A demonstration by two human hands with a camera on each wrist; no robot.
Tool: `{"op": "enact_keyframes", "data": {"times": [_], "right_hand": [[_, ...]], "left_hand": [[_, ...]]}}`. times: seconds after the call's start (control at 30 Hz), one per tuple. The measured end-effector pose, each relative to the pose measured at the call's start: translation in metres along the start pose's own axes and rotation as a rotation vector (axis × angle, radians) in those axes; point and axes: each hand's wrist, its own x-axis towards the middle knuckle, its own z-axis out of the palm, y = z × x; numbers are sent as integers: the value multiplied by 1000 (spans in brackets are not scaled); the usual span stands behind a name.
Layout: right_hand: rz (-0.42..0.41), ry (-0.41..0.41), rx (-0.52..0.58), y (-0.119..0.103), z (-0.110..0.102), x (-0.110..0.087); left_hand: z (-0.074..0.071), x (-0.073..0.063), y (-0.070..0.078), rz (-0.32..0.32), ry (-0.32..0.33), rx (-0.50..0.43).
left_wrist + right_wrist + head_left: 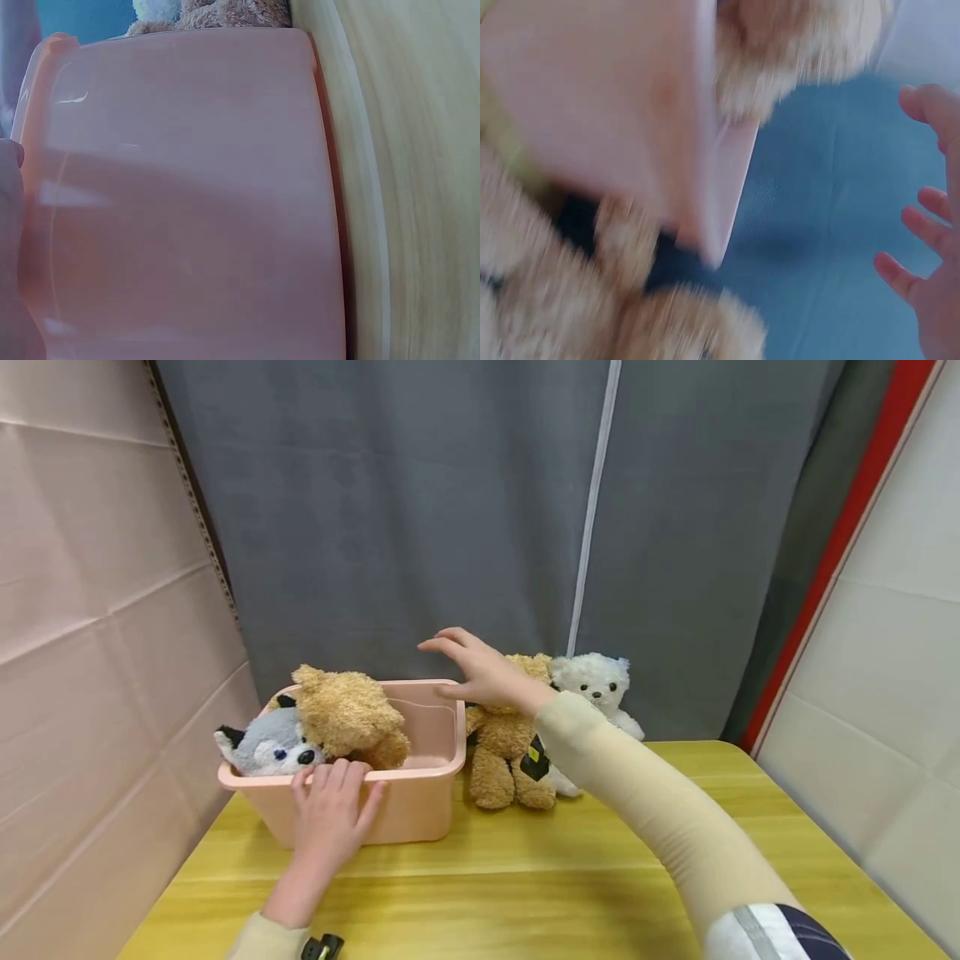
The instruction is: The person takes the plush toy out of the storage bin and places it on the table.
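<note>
A pink plastic bin [420,797] stands at the left of the table. My left hand [333,806] grips its near rim, fingers over the edge and thumb on the outside. In the bin, a grey-and-white husky plush [281,743] lies beside a tan plush [348,714], whose face is hidden. My right hand [487,672] is raised near the bin's right end, holding nothing, its fingers spread in the right wrist view. Behind that forearm sit a brown teddy bear [502,747], its face partly covered, and a white plush bear [594,681].
The wooden table [465,902] reaches back to a grey curtain [360,527]. White panels stand on both sides, and a red strip [840,543] edges the right one. Something dark shows between the bin and the brown bear.
</note>
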Motion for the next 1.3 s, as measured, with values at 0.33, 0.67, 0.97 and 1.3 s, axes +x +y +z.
{"op": "enact_keyframes", "data": {"times": [0.33, 0.67, 0.97, 1.3], "right_hand": [[-296, -155, 86, -86, 27, 30], [-109, -283, -18, -97, 53, 41], [-13, -329, -338, -101, 65, 56], [257, -303, -346, -93, 72, 82]], "left_hand": [[-3, 1, 5, -4, -6, 27], [-1, 3, 4, 9, 7, 51], [-6, 4, 4, -5, -24, 57], [-6, 5, 6, -19, -41, 48]]}}
